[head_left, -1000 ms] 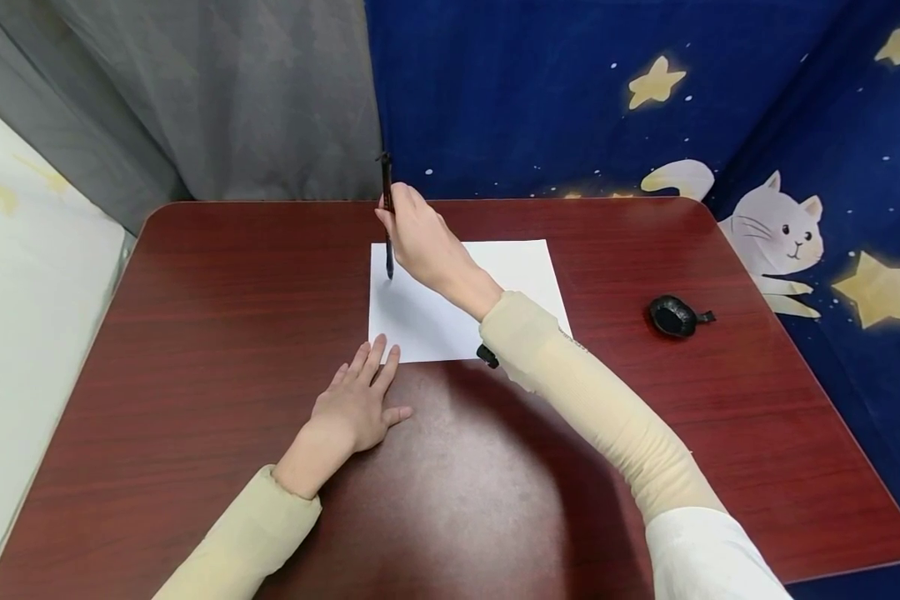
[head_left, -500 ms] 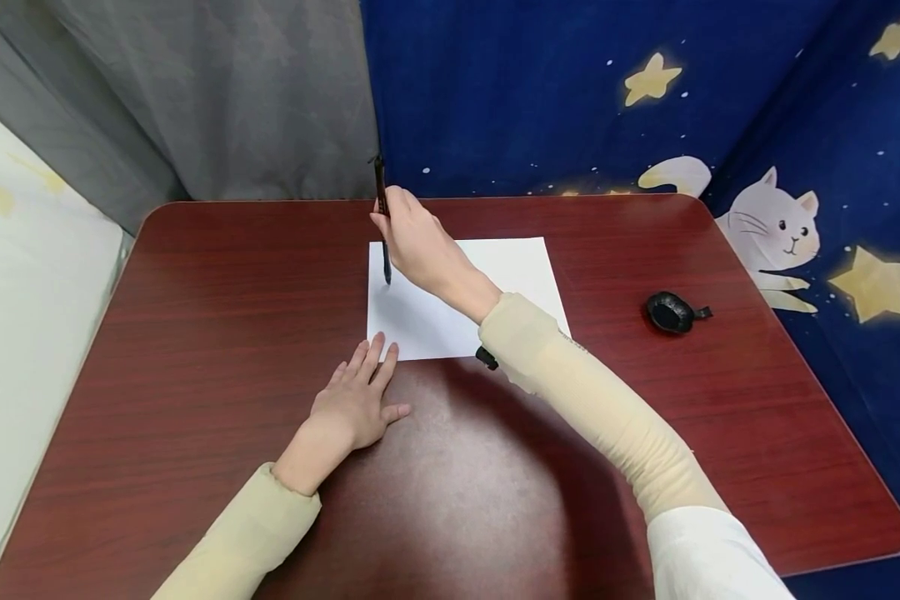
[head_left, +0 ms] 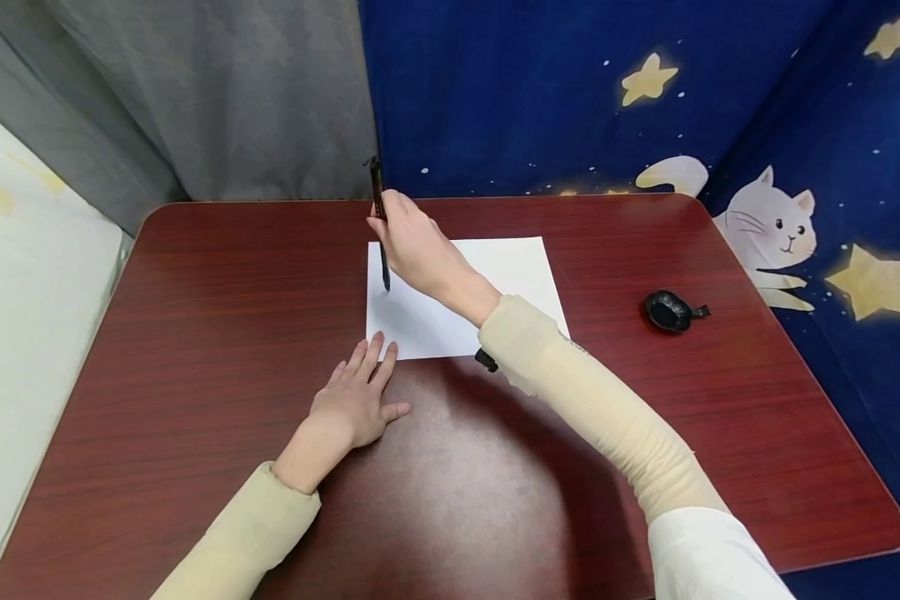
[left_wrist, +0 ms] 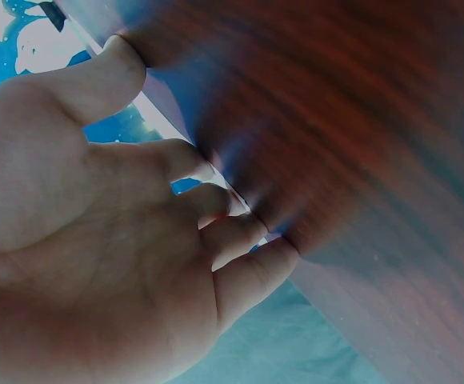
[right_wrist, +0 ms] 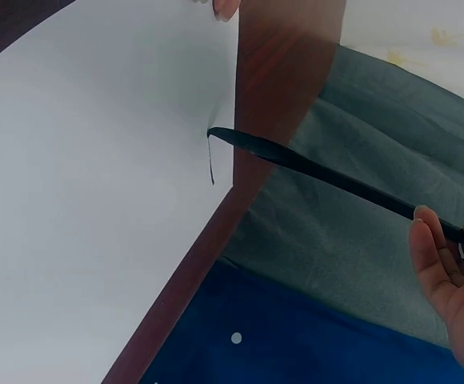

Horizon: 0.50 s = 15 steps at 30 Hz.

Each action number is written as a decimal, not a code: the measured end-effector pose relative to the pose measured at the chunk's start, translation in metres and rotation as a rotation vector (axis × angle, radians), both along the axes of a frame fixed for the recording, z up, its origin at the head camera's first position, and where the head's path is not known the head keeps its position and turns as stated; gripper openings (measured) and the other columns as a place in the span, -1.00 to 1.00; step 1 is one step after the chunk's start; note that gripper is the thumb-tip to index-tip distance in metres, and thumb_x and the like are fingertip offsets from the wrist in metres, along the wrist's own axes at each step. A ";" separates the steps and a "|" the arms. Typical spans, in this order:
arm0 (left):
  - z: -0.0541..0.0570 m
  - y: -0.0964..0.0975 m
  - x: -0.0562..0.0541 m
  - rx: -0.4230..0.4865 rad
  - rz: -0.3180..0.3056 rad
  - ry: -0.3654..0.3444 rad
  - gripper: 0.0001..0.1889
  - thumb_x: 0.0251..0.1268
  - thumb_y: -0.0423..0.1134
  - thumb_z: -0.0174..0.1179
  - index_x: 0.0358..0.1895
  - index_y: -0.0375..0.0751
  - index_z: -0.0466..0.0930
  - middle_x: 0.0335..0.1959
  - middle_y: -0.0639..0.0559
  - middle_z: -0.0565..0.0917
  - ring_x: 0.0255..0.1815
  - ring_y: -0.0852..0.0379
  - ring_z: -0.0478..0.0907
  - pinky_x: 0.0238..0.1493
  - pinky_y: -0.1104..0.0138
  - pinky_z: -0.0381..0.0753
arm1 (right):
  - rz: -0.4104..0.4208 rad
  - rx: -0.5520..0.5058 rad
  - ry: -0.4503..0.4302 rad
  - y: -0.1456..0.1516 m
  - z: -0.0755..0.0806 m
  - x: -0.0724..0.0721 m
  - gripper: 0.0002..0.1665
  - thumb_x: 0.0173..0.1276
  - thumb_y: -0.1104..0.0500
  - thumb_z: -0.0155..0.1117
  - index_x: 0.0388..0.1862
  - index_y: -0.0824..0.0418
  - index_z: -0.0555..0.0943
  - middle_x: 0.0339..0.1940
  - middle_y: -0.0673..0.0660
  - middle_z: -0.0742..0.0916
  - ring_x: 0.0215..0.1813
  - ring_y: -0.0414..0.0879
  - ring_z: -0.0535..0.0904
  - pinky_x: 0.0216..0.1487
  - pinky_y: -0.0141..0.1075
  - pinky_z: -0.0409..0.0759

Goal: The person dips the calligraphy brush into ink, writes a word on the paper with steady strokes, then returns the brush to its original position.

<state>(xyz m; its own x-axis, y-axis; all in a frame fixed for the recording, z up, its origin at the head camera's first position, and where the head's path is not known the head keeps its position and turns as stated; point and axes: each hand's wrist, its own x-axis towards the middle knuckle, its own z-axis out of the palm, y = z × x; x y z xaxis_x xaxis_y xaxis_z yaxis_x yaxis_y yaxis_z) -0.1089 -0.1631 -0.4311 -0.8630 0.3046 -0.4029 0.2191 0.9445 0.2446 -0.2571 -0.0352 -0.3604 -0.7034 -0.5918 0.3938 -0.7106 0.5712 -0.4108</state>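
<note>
Stroke: the long, slim black brush [right_wrist: 328,176] has crept a little toward me down the left part of the white rectangular paper sheet [head_left: 513,267] since the first frame, its top end leaning more to my left.
Line: one thin, short dark line [right_wrist: 211,158] on the sheet, running away from the brush tip on the side farther from me.
Right hand [head_left: 420,254]: thumb and fingers pinched round the brush, well above its tip; wrist in a cream sleeve.
Left hand [head_left: 351,408]: fingers spread, fingertips at the sheet's near left corner, palm side down; well apart from the right, holding nothing.
Sheet: lies on the dark red wood-grain table [head_left: 232,350], in front of me.
Dish: small black oval dish with a stub handle [head_left: 667,312], well off to my right.
Pressure: I'd judge a light, even touch best here; leaning harder would likely splay the tip and fatten the line.
Arm: better to pull from elbow and shoulder, wrist quiet, brush near upright.
Left fingertips: press just enough to stop the sheet creeping; keep clear of wet ink.
</note>
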 end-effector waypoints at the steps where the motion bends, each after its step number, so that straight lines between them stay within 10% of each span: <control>1: 0.000 0.000 0.000 0.000 -0.001 0.000 -0.15 0.57 0.09 0.03 0.64 -0.30 -0.16 0.66 -0.25 -0.24 0.65 -0.21 -0.24 0.56 -0.10 -0.04 | -0.001 0.002 0.002 0.000 0.000 0.000 -0.75 0.66 0.22 -0.05 0.01 0.42 0.46 -0.17 0.25 0.59 -0.19 -0.04 0.55 -0.24 -0.36 0.60; 15: 0.001 -0.001 0.000 -0.006 -0.001 -0.009 -0.15 0.58 0.09 0.01 0.64 -0.29 -0.17 0.66 -0.25 -0.25 0.65 -0.20 -0.26 0.57 -0.09 -0.06 | -0.002 0.001 -0.001 0.001 0.004 0.002 -0.75 0.65 0.22 -0.04 0.01 0.42 0.46 -0.15 0.25 0.60 -0.15 -0.02 0.57 -0.21 -0.34 0.61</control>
